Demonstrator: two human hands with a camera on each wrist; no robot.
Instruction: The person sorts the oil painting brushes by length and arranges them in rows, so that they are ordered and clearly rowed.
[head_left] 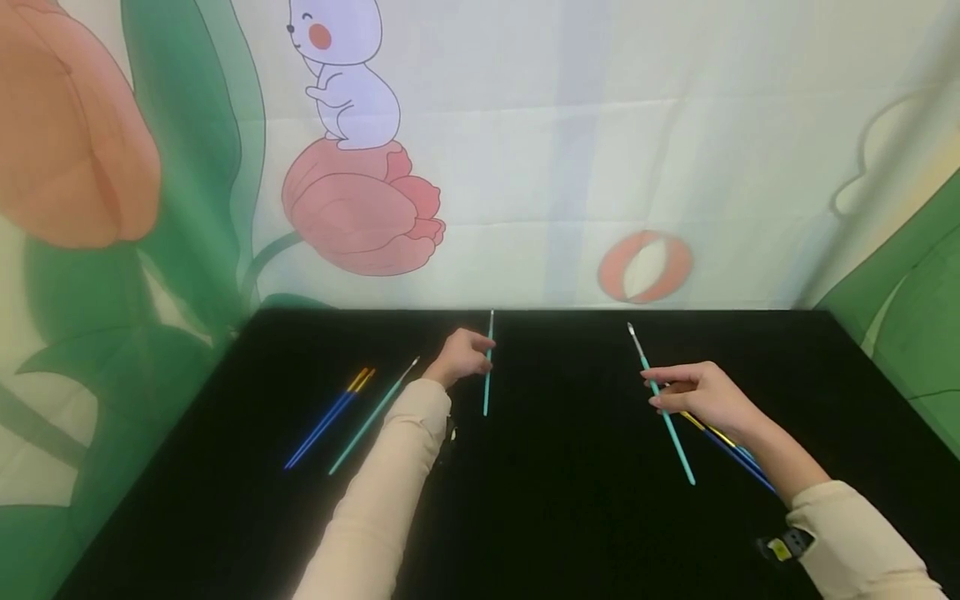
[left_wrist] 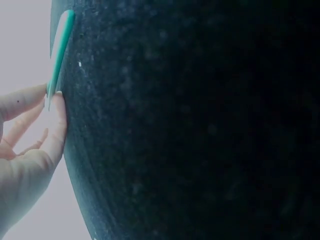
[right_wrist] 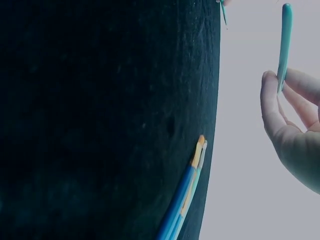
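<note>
Thumb and fingers of my left hand (head_left: 459, 358) pinch a slim teal paintbrush (head_left: 487, 392) near the back of the black table. Its bristle end points away, and the left wrist view shows the rounded handle end (left_wrist: 63, 40) beyond the fingertips. Over the table's right half, my right hand (head_left: 712, 402) pinches another teal paintbrush (head_left: 679, 446) around its middle, tip up and to the left. The right wrist view has this handle (right_wrist: 285, 40) rising above the thumb and fingers. Both brushes are apart from the others.
On the black table's (head_left: 555, 500) left side lie two blue paintbrushes (head_left: 324, 427) with gold ferrules and a teal paintbrush (head_left: 369, 427). Blue paintbrushes (right_wrist: 176, 205) and a teal one (right_wrist: 200, 165) lie beneath my right forearm, partly hidden. A printed curtain (head_left: 510, 167) hangs behind.
</note>
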